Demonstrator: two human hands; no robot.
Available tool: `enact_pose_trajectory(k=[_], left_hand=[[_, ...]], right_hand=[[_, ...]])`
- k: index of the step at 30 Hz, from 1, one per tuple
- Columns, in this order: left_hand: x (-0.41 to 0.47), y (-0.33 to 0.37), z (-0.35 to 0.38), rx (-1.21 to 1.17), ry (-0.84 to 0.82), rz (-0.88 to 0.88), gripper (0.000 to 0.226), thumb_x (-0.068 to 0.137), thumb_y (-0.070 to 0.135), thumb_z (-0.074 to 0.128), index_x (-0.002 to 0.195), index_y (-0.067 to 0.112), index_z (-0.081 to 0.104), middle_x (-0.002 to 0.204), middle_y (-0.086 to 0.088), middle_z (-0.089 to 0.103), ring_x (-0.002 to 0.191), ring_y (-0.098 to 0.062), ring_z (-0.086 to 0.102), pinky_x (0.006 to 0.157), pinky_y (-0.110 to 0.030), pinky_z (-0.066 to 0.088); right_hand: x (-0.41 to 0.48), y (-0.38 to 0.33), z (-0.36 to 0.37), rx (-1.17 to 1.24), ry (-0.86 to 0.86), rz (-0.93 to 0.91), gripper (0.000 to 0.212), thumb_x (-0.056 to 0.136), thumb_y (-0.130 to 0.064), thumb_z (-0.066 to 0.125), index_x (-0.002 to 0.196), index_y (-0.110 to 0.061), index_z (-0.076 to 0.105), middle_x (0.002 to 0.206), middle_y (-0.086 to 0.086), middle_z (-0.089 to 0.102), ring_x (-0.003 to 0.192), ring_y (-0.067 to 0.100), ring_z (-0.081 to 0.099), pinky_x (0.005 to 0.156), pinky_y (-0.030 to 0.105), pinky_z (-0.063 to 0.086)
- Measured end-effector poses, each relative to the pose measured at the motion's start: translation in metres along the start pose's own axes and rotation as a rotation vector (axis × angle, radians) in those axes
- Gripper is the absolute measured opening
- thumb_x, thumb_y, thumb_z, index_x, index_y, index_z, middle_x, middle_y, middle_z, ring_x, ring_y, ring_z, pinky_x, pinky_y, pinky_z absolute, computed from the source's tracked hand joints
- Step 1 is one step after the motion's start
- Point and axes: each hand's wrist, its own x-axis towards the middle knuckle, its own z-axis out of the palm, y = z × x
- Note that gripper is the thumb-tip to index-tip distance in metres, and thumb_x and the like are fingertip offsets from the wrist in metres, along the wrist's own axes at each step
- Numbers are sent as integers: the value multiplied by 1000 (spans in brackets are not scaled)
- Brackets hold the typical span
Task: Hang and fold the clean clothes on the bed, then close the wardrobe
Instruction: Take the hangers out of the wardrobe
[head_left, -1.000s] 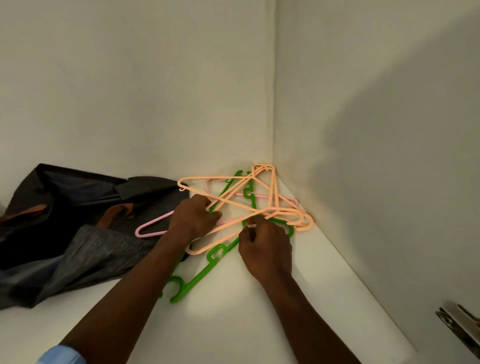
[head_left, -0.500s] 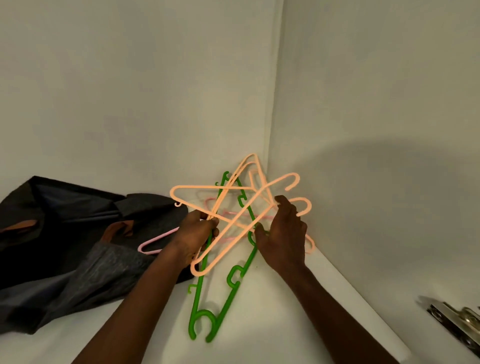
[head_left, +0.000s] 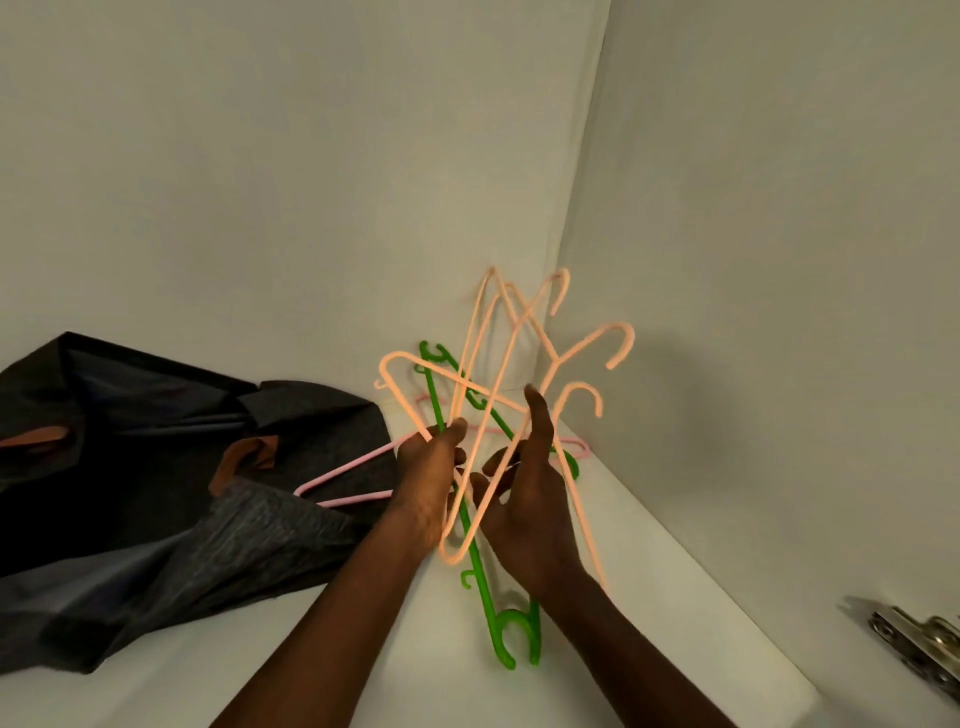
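**Wardrobe shelf, back right corner.**

- Peach hangers (head_left: 582, 343): we count several, tangled and raised off the shelf (head_left: 691, 623), hooks pointing up towards the corner.
- Left hand (head_left: 426, 483): fingers curled tight round the crossed peach bars.
- Right hand (head_left: 524, 499): just beside the left, thumb and curled fingers gripping the same bundle, one finger straight up along a bar.
- Green hangers (head_left: 491, 613): we note two threaded through the bundle, slanting down between the wrists, hooks low at the shelf surface. We cannot tell whether they touch it.
- Pink hanger (head_left: 343, 467): lying behind the left hand, one end on the dark bag (head_left: 156, 415).
- Dark bag: slumped along the shelf's left side, with brown handles (head_left: 244, 460).
- Metal hinge (head_left: 919, 649): beyond the shelf's right edge.
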Motion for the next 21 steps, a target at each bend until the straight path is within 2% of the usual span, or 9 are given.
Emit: enact_pose_trajectory(k=[1,5,7,9,12,15,17,19,21], left_hand=[[2,0,-2,52,37,55,26,95,30,70,103,5,71,83,-22,64,69,-35,62,62,-46,59],[13,8,-21,116,14,201,35,109,31,51,93,5,68,50,-2,48,44,-18,45,41,-23,39],[16,16,-32,85,-23,202,33,110,28,50,103,0,67,49,1,44,41,-11,41,38,-21,35],[20,18,-39,99,-56,192,34,110,29,49,104,1,67,50,1,43,39,-8,39,39,-21,35],[19,19,-45,100,-81,178,32,110,30,51,101,6,71,52,-1,43,41,-9,39,42,-22,37],[20,23,-52,82,-100,168,29,110,25,51,102,6,72,51,-1,41,43,-12,38,43,-22,36],[23,26,-58,78,-108,175,29,110,23,50,103,6,72,51,-2,41,42,-11,38,40,-20,35],[26,29,-67,84,-116,187,28,110,22,50,106,5,73,52,-3,41,41,-10,38,40,-20,35],[28,33,-73,88,-131,186,29,110,23,50,107,5,73,53,-3,41,41,-10,38,41,-20,34]], right_hand=[[-2,-5,2,82,10,-8,102,90,-9,75,160,-43,9,84,-8,65,75,14,68,67,27,57],[-7,-10,-10,262,210,-46,53,93,6,65,134,-23,48,77,6,67,64,23,70,61,38,59],[2,3,-23,266,366,55,30,93,8,61,109,-17,60,70,8,66,58,27,67,56,38,55],[22,23,-36,125,443,169,19,94,2,61,99,-16,65,73,5,68,61,26,67,58,37,54],[50,54,-43,-184,251,126,17,98,-9,60,105,-22,68,80,-1,72,72,19,70,68,40,58],[67,61,-32,-263,142,51,23,98,-8,60,116,-22,63,77,3,71,74,23,72,72,43,61],[77,50,-25,-6,312,172,23,94,2,58,111,-13,63,70,8,69,68,24,73,67,38,62],[90,37,-18,522,564,431,13,91,4,55,99,-4,63,61,11,60,56,27,66,58,37,60],[98,40,-18,784,641,615,9,93,-3,56,98,-3,63,64,11,58,57,30,67,58,35,59]])
